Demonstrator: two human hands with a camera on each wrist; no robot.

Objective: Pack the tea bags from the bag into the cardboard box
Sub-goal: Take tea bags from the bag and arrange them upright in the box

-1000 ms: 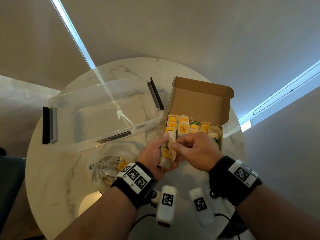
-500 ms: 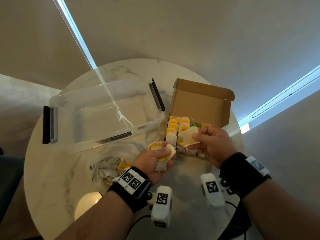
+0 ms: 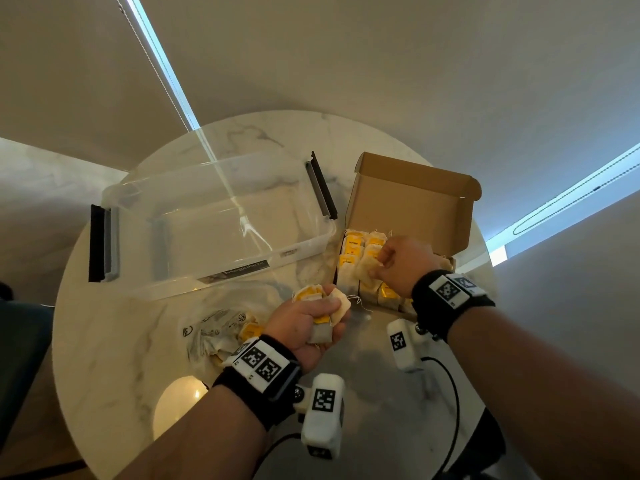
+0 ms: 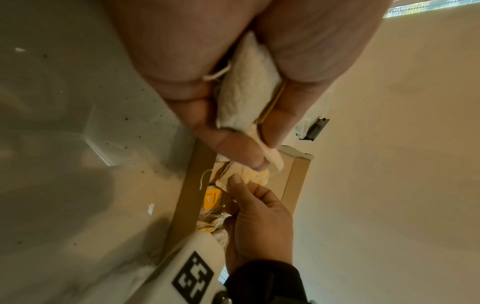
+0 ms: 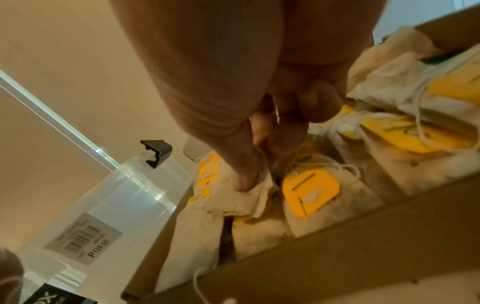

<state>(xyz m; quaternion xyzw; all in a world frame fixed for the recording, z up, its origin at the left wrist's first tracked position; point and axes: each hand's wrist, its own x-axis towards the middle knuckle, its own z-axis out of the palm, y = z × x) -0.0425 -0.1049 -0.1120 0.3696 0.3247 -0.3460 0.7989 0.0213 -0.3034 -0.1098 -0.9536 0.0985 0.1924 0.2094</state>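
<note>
Over the cardboard box, right hand pinches one tea bag. Left hand grips a bunch of tea bags just beside it.

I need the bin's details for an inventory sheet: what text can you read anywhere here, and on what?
"Megabox": dark label on the clear plastic bin.
"P109.00": barcode sticker on the same bin.
Yellow tea bag tags: print blurred, unreadable.
Wristband markers: patterns only, no words.

Left hand sits low and near, palm turned up, fingers curled tight round a bunch of tea bags — right hand reaches further forward, knuckles up, thumb and fingertips pinching one tea bag.
</note>
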